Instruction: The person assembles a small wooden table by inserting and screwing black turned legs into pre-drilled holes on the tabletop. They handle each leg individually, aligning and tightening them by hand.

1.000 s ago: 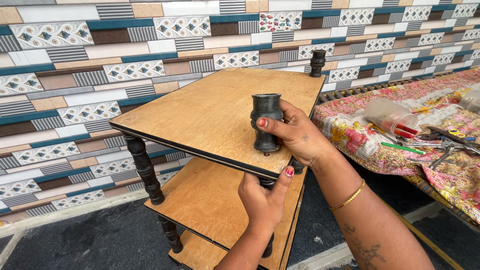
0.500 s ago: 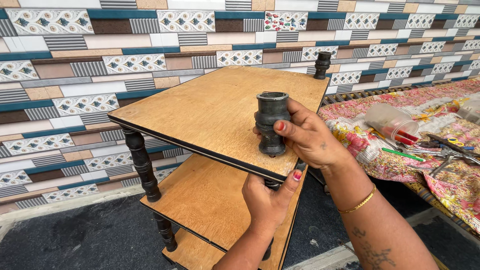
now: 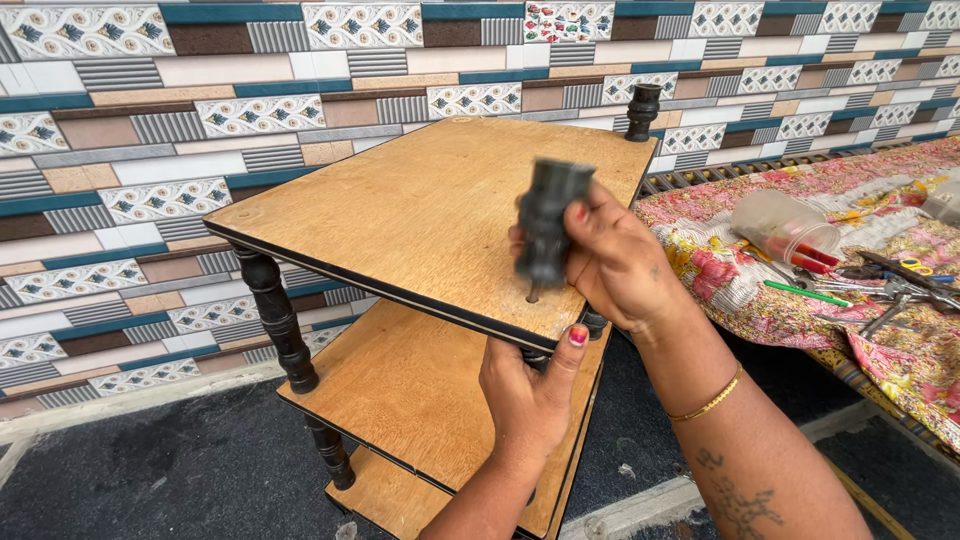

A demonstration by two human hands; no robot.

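**Hands at the near corner of a tiered wooden shelf**

Right hand [image 3: 615, 265] is closed around a dark turned knob [image 3: 548, 225], fingers wrapped about its right side; the knob is blurred and stands roughly upright just above a small hole [image 3: 531, 297] in the near right corner of the top board [image 3: 420, 215]. Whether the knob's foot touches the board cannot be told. A thin gold bangle [image 3: 712, 402] circles the right wrist. Left hand [image 3: 528, 395] reaches up from below, its fingers curled under the board's near edge and its thumb raised against that edge, directly beneath the hole; what the fingers grip there is hidden.

The shelf has three tan boards with black edging: the middle board [image 3: 400, 390] lies below the top one, and the lowest board [image 3: 385, 500] shows only at its near corner. A dark turned leg [image 3: 275, 320] joins the top and middle boards at the left; another post [image 3: 642, 110] rises at the far right corner. To the right, a floral cloth [image 3: 860, 260] carries a clear plastic container [image 3: 785, 225] and scattered hand tools [image 3: 890, 290]. A patterned tile wall [image 3: 150, 150] stands behind.
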